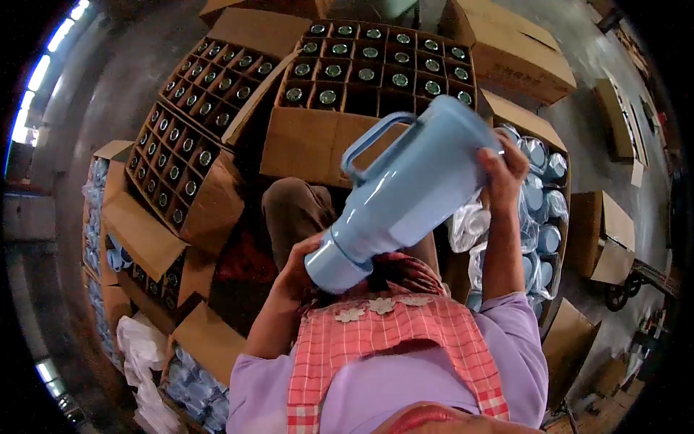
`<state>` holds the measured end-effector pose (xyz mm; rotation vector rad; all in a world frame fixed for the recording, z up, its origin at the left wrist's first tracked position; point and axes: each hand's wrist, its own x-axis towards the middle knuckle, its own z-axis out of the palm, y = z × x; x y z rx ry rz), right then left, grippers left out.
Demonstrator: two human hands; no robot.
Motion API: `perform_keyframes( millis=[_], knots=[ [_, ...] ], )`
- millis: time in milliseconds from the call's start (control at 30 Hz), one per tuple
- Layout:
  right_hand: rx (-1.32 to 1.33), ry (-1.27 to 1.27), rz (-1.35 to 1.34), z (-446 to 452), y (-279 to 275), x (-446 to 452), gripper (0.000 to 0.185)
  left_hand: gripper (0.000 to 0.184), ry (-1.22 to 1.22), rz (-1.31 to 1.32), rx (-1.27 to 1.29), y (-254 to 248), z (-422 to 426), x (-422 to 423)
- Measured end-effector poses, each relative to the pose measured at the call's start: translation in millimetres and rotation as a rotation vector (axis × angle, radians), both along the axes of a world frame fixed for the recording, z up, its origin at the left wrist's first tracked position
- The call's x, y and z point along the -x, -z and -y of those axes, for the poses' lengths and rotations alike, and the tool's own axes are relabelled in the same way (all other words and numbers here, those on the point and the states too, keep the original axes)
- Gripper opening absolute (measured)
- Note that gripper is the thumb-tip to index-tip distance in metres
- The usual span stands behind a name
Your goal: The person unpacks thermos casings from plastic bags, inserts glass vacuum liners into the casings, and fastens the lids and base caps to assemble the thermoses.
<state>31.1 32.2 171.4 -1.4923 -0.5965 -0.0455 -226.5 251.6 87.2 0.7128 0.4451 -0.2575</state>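
Held slantwise across my lap is a light blue plastic vacuum jug [419, 184] with a side handle and a cup-like cap [338, 262] at its lower left end. My left hand [295, 266] is closed around the cap end, its fingers partly hidden. Up at the wide base, my right hand [506, 168] grips the rim. Just beyond the jug stands an open divided carton [303, 141] with round, shiny-topped pieces in its cells; several front cells look dark. Beside my right arm, an open carton [524, 108] holds light blue plastic parts [533, 195] in clear bags.
More divided cartons [210, 199] of shiny-topped pieces stand at the left. Blue bagged parts [195, 387] fill a carton at lower left, near crumpled white plastic [141, 354]. A closed carton [513, 50] sits at the back right, and a wheeled cart [622, 293] is farther right.
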Motion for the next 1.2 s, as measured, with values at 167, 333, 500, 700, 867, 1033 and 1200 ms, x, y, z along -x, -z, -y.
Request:
perform_keyframes(
  millis=[167, 333, 500, 700, 867, 1033, 1200],
  knots=[
    [-0.117, 0.106, -0.285, -19.0, 1.7, -32.5, 0.021, 0.105, -0.147, 0.222, -0.885, -21.7, -8.5, -7.3],
    [0.073, -0.071, -0.319, -109.9, 24.8, -16.6, 0.023, 0.102, -0.762, 0.405, -1.053, -13.9, -42.9, -43.7],
    [0.061, -0.213, 0.315, -166.5, 21.4, -7.2, 0.034, 0.055, -0.959, 0.169, -0.479, 16.8, -125.7, -32.2],
    [-0.005, -0.525, 0.802, -214.9, 10.3, -36.1, 0.050, 0.041, -0.904, 0.099, 0.150, 61.0, -158.8, -29.8],
    [-0.075, -0.517, -0.361, -242.4, 45.5, -56.6, 0.053, 0.051, -1.105, 0.272, -0.645, 68.9, -188.3, -26.0],
    [0.353, -0.430, -0.536, -285.1, 96.7, -72.7, 0.032, 0.063, -0.690, 0.507, -2.014, 15.4, -168.3, -51.7],
    [0.136, -0.211, 0.173, -292.8, 101.0, -55.7, 0.016, 0.048, -1.143, 0.067, -1.012, 58.9, -181.2, -54.8]
  ],
)
